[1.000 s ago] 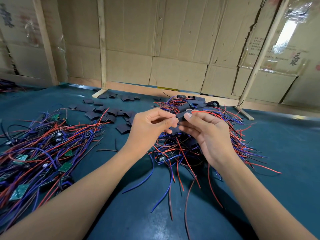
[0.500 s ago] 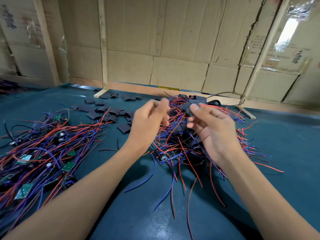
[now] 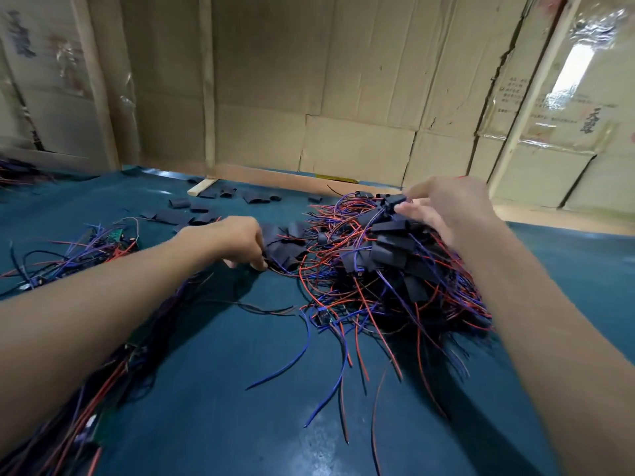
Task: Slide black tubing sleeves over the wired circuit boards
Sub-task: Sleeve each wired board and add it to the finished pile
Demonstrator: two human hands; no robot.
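My left hand (image 3: 237, 240) reaches down to a small cluster of flat black tubing sleeves (image 3: 283, 247) on the mat, its curled fingers gripping the near edge of one. My right hand (image 3: 446, 207) is farther back and pinches a sleeved circuit board (image 3: 395, 201) between thumb and fingers, over the top of the pile of sleeved boards (image 3: 385, 262) with red and blue wires. Bare wired boards (image 3: 115, 235), green with the same wires, lie in a tangle at the left, partly hidden under my left forearm.
More loose black sleeves (image 3: 192, 214) are scattered at the back left of the blue-green mat (image 3: 223, 372). A wooden strip (image 3: 201, 188) and a cardboard wall (image 3: 343, 97) close off the far edge. Loose wire ends trail toward me from the right pile.
My hands were together in front of me on one board. They have parted: the left dropped to the loose sleeves, the right carried the sleeved board back over the right pile.
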